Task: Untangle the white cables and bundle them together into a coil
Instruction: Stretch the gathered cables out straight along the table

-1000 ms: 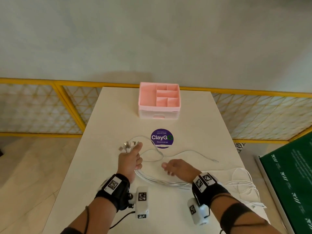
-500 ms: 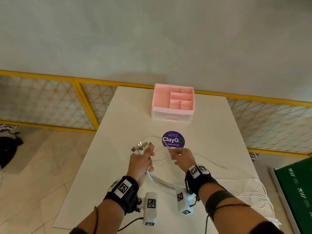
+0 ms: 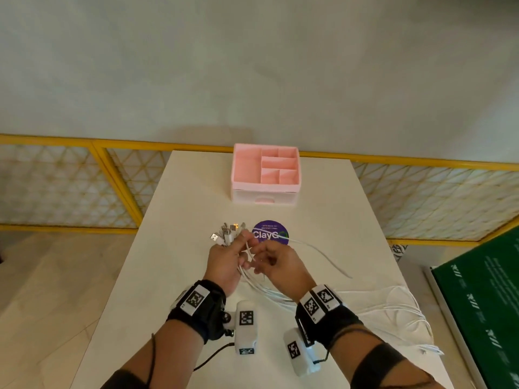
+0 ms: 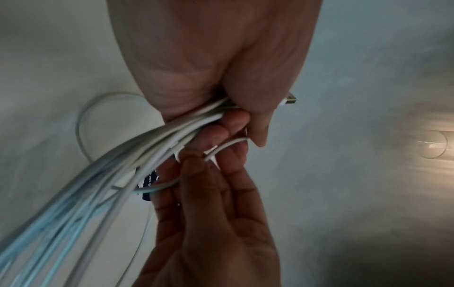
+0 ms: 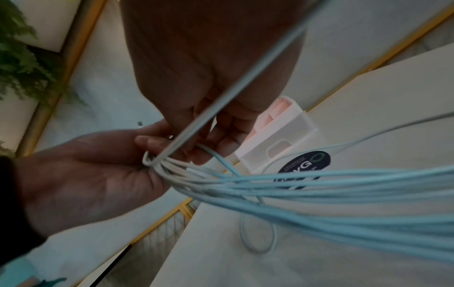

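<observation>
Several white cables [image 3: 269, 290] are gathered in a bundle, and my left hand [image 3: 238, 248] grips it just below the USB plugs [image 3: 224, 234], which fan out above the fist. In the left wrist view the strands [image 4: 152, 139] run out of the left hand's [image 4: 236, 116] curled fingers. My right hand [image 3: 261, 256] is right against the left one and pinches a single white cable [image 4: 221, 149] beside the bundle. The rest of the cables trail off to the right in loose loops [image 3: 393, 307] on the white table [image 3: 182, 276].
A pink compartment organiser [image 3: 265, 174] stands at the far end of the table, with a round purple sticker [image 3: 271, 233] in front of it. One loose cable end [image 3: 334, 265] lies right of the sticker. A yellow-framed railing [image 3: 120, 186] and a green board [image 3: 483, 304] flank the table.
My right hand has come up from the table to meet the left hand. The left hand has raised the plug ends, and the bundle has lifted with it.
</observation>
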### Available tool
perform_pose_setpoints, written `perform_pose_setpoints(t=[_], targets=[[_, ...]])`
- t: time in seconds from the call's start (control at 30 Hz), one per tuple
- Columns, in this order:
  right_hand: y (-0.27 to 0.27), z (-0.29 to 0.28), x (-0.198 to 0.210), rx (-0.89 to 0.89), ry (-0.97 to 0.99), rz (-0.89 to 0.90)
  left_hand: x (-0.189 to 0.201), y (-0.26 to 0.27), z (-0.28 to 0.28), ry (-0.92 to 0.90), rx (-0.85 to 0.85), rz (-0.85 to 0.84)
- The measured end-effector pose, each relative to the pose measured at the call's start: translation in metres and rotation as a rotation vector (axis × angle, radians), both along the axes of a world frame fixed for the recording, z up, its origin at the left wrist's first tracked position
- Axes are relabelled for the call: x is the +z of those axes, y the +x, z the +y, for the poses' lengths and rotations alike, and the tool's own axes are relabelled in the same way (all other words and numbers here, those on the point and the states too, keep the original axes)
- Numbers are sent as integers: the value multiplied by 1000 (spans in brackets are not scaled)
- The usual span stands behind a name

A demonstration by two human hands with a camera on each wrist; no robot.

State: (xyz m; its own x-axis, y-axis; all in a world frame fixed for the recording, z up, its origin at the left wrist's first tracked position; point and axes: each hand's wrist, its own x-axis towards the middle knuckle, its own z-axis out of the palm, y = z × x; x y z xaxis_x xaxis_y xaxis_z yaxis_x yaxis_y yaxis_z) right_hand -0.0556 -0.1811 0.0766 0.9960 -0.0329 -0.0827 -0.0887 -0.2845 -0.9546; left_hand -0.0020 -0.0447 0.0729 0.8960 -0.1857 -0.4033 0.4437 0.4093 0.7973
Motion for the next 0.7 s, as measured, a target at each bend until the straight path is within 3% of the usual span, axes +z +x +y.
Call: perform_pose_setpoints(t=[0.13,0.3,0.57,0.7], targets=[[-6,-13,-9,-19,-40,36,-1,2,2,19,22,-18],[-23,-51,-22,74,-181,123,3,11,10,-139,108,60],[-50,-109,-43,11,-242,235,3,12,10,-165,124,51],[-56,-124,-52,-23,-412,252,3,8,9,-149,146,14]])
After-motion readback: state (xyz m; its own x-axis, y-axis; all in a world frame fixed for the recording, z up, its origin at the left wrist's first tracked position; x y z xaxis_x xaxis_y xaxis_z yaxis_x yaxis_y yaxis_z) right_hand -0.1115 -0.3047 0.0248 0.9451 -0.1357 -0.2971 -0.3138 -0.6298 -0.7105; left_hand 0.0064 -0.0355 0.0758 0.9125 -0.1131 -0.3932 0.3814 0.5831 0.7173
